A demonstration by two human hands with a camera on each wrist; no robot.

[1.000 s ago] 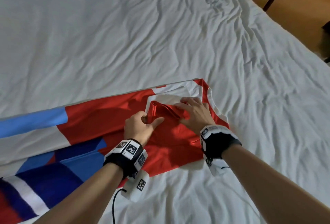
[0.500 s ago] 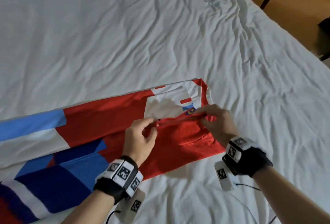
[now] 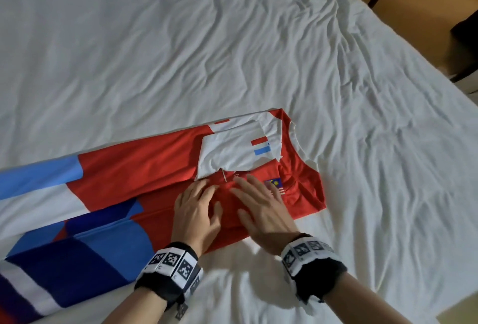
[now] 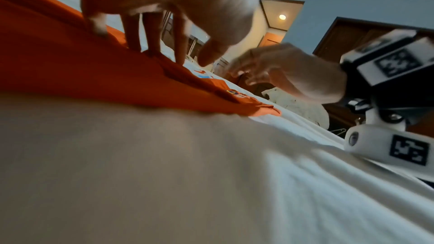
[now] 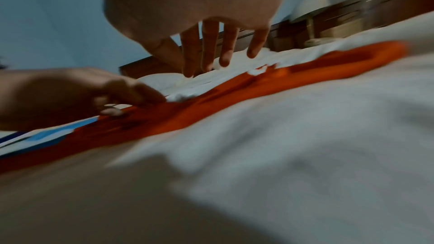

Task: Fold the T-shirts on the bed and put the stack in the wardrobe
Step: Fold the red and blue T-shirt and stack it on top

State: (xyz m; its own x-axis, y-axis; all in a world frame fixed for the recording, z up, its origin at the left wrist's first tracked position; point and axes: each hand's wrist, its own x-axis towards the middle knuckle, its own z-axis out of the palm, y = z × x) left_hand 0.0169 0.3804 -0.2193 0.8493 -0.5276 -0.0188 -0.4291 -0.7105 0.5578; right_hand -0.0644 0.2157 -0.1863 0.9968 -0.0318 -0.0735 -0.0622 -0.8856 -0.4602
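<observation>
Left hand [image 3: 198, 211] flat, fingers spread, pressing the red fold of the shirt [image 3: 134, 168]; right hand [image 3: 261, 207] beside it, open too, gripping nothing. Shirt lies lengthwise on the white bed [image 3: 207, 52], near edge.

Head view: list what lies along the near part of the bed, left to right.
Blue-and-white striped hem end of the T-shirt → left hand → right hand → flag badge → bare white bedsheet.
</observation>
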